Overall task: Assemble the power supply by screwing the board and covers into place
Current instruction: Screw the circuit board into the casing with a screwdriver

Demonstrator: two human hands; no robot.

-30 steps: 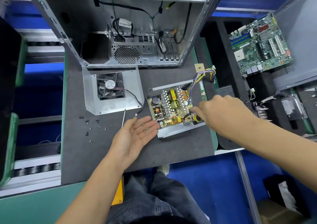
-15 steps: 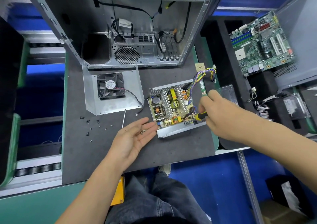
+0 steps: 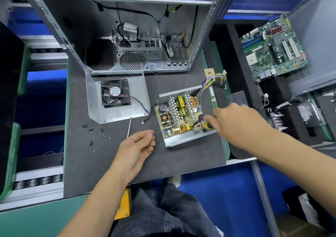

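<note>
Dark foam matting (image 3: 109,164) covers the bench, and nearest me, at about six o'clock, the person's left hand (image 3: 135,148) rests palm-up on it with fingers curled loosely inward; whether anything lies in the palm I cannot tell. Just past its fingertips, at one o'clock from that hand, sits the open power supply (image 3: 181,116), its board (image 3: 179,115) lying in the metal tray, coloured wires trailing off toward twelve. At three o'clock of the board the right hand (image 3: 236,120) grips a yellow-handled screwdriver (image 3: 206,125), tip down at the board's near right corner. Off at nine o'clock lie loose screws (image 3: 99,134) and a thin bare shaft (image 3: 129,126), with the fan cover (image 3: 116,98) beyond them. Furthest away, at twelve, stands the empty computer case (image 3: 138,36). My worry is the driver skidding off the screw head onto nearby components, since the left hand is not steadying the tray, or a screw dropping in among the heatsinks.
</note>
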